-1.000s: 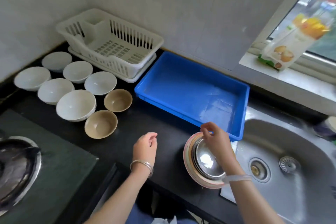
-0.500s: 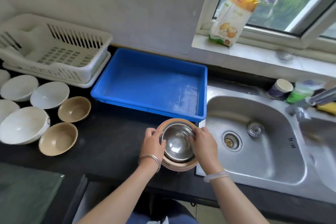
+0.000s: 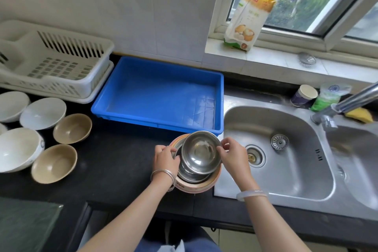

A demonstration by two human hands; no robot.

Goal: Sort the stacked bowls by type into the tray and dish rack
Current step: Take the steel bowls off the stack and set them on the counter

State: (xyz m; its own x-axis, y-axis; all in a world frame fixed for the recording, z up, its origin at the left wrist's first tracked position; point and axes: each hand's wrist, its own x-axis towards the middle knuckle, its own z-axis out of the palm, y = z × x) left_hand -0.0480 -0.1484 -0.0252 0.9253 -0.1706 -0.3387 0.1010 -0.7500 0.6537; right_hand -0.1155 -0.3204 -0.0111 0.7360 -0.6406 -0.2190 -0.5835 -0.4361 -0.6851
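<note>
Right hand [image 3: 233,154] tilts steel bowl [image 3: 201,152]; lettering unreadable.

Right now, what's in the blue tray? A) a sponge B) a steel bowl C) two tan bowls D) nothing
D: the blue tray shows only its bare floor, while the top steel bowl sits tilted on the stack between the left hand and the right hand.

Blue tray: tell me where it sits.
The blue tray sits on the counter against the wall, between the white dish rack and the sink.
</note>
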